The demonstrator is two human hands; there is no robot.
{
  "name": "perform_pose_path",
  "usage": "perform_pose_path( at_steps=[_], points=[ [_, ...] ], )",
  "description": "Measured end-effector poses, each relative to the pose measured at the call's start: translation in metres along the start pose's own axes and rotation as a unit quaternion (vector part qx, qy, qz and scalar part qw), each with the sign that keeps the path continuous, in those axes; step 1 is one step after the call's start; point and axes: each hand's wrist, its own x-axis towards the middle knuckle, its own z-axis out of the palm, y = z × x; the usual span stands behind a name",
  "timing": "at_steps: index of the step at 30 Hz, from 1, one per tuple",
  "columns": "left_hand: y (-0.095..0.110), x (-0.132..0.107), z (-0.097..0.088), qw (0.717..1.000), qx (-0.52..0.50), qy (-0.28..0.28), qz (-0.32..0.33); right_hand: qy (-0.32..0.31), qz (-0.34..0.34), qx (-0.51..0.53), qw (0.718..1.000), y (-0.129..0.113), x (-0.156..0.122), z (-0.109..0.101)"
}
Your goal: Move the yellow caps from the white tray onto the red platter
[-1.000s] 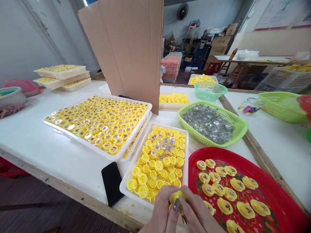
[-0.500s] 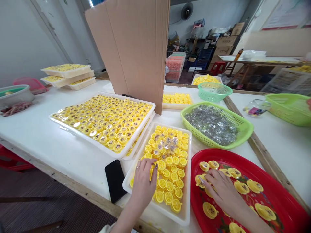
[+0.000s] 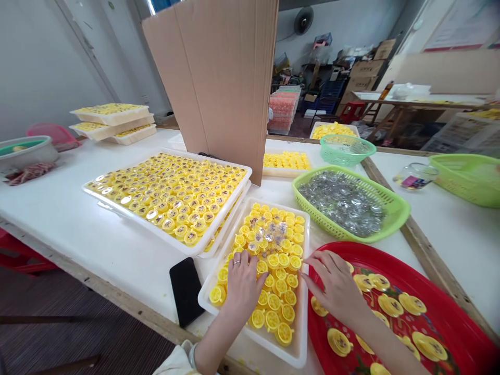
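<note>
My left hand (image 3: 245, 284), with a ring on one finger, is low over a white tray (image 3: 303, 333) of small round yellow plastic cups with side tabs (image 3: 272, 319). Its fingers bend down onto the cups, the thumb stands apart, and the fingertips are partly hidden. My right hand (image 3: 336, 284) hovers above the left edge of a red oval tray (image 3: 351, 250). Its thumb and forefinger are spread near the white tray's right rim, with nothing visible between them. Yellow pieces with printed faces (image 3: 339, 342) lie scattered on the red tray. Clear domed covers (image 3: 273, 233) rest on the cups.
A green basket (image 3: 396, 213) holds many clear covers. To the left stands a stacked large tray (image 3: 167, 203) of printed yellow pieces, with a black phone (image 3: 185, 291) in front. A cardboard sheet (image 3: 219, 88) rises behind. A wooden strip (image 3: 429, 260) crosses the table at right.
My right hand has risen from the yellow pieces on the red tray and moved left to the white tray's rim. My left hand has shifted slightly right, its thumb now farther from the fingers.
</note>
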Motion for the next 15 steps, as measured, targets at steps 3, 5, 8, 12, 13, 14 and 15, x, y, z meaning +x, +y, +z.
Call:
perform_pose_path(
  at_steps=[3, 5, 8, 12, 13, 14, 15],
  points=[
    [0.000, 0.000, 0.000, 1.000, 0.012, -0.003, -0.003, -0.023, -0.010, 0.035, 0.999, -0.025, 0.041, 0.006],
    [0.000, 0.001, 0.000, 1.000, 0.018, -0.004, -0.004, -0.044, -0.018, 0.050, 0.998, -0.038, 0.062, 0.012],
    [0.000, 0.001, 0.001, 1.000, 0.022, -0.005, -0.006, -0.073, -0.029, 0.060, 0.995, -0.046, 0.080, 0.021],
    [0.000, 0.002, 0.002, 1.000, 0.025, -0.008, -0.012, -0.094, -0.037, 0.061, 0.993, -0.046, 0.084, 0.028],
    [0.000, 0.002, 0.003, 1.000, 0.025, -0.008, -0.012, -0.096, -0.039, 0.063, 0.993, -0.045, 0.084, 0.029],
    [0.000, 0.002, 0.003, 1.000, 0.024, -0.008, -0.012, -0.096, -0.040, 0.066, 0.992, -0.044, 0.084, 0.029],
    [0.000, 0.001, 0.002, 1.000, 0.023, -0.008, -0.012, -0.095, -0.040, 0.069, 0.992, -0.042, 0.084, 0.029]
  ],
)
